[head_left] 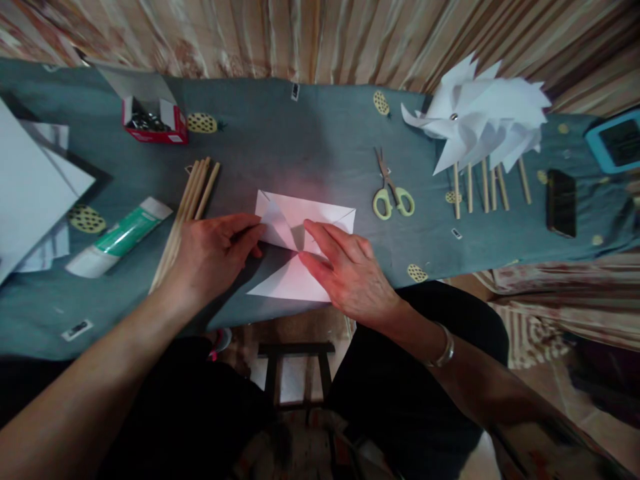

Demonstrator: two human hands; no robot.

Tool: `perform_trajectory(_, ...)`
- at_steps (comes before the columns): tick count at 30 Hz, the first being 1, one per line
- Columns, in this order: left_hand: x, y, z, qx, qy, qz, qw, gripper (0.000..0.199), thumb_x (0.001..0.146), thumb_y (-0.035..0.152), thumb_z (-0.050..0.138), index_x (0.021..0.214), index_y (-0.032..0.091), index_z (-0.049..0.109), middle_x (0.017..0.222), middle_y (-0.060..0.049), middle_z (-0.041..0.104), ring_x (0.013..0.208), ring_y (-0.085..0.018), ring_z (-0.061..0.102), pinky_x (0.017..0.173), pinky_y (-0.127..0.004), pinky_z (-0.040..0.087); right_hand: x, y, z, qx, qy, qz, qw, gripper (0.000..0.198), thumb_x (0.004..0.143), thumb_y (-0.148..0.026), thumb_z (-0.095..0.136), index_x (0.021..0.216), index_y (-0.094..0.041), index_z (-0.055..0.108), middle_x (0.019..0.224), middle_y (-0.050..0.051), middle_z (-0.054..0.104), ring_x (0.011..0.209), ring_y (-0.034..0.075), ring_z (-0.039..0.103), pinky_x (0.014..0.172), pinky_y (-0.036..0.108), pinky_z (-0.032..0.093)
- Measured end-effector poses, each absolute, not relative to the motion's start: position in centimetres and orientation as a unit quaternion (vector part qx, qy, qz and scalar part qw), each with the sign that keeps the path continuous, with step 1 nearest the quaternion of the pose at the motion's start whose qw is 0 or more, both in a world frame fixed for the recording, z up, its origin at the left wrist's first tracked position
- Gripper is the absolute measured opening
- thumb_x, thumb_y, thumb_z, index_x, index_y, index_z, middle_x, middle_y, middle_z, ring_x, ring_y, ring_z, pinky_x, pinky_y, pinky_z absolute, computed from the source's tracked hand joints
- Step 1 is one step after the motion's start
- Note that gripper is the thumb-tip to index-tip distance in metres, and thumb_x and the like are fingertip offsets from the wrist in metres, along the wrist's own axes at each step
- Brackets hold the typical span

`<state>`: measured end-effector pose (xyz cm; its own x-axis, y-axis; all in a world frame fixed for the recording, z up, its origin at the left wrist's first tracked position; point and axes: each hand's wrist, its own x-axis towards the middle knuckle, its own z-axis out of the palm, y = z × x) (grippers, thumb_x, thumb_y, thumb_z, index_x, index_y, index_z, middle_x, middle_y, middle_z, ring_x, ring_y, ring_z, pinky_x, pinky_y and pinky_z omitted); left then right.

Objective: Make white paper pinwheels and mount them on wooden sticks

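A square of white paper (300, 247) lies near the front edge of the bench (320, 147), close enough that both forearms can rest over it. It appears cut along its diagonals, and one flap is folded toward the middle. The left hand (215, 250) lies flat with fingers together, its fingertips on the left flap, likely to pin the sheet so it cannot slide on the cloth. The right hand (345, 267) presses down at the centre, fingers extended and together, seemingly holding the folded tip where the flaps meet. Neither hand grips anything; both press flat.

The rest sits within arm's reach. Just left of the left hand lies a bundle of wooden sticks (187, 213), beside a glue tube (120, 237). Farther off stands an open red box (155, 120) of small metal pieces. Green-handled scissors (393, 193) lie right of the paper, blades shut. At far right, finished paper pinwheels (480, 113) on sticks are laid aside in a row, with a dark phone (561, 202) beyond them.
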<state>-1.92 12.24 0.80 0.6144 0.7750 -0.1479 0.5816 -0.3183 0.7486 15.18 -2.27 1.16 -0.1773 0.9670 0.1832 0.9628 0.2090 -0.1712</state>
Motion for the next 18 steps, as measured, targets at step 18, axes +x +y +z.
perform_trajectory(18,-3.4,11.5,0.7,0.860,0.301,0.151,0.384,0.024,0.092,0.031,0.054,0.102,0.019,0.073,0.103,-0.004,0.072,0.089,-0.016,0.067,0.084,-0.027,0.052,16.6,-2.3,0.9,-0.681,-0.691,0.129,0.207,0.044,0.085,-0.006,0.044,0.123,-0.023,0.061,0.153,0.007,0.037,0.138,0.028,0.036,0.105,0.053,0.039)
